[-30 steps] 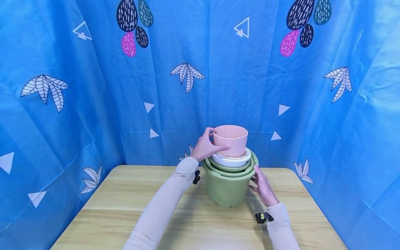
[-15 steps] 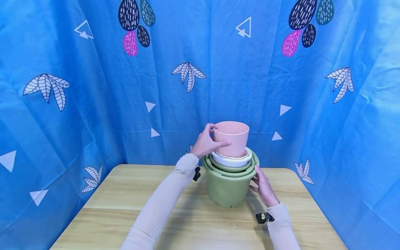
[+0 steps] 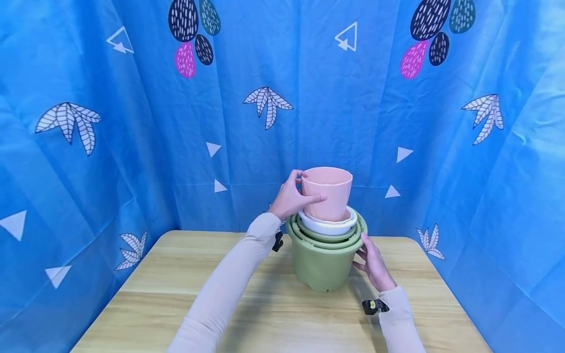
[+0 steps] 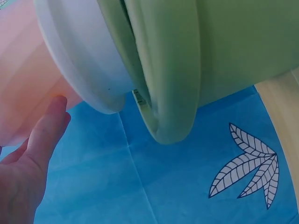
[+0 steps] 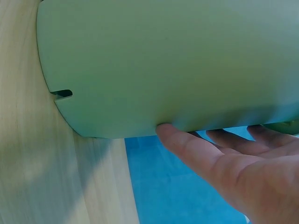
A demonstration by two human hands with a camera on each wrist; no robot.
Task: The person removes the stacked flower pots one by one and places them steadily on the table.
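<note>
A stack of nested flower pots stands on the wooden table. The large green flower pot is outermost, with another green rim inside it and a white pot above. My left hand grips the pink flower pot at the top, thumb across its front and fingers at its rim. Its lower end is inside the white pot, where a pink edge shows. My right hand holds the large green pot's right side, thumb at the rim. In the right wrist view, fingertips touch the green wall.
The light wooden table has rounded back corners. A blue patterned curtain hangs behind it and along both sides. Black straps with small devices sit on both wrists, the right one showing more fully.
My left hand has raised the pink flower pot a little, so more of its wall shows above the white pot. The right hand and the large green pot have stayed in place.
</note>
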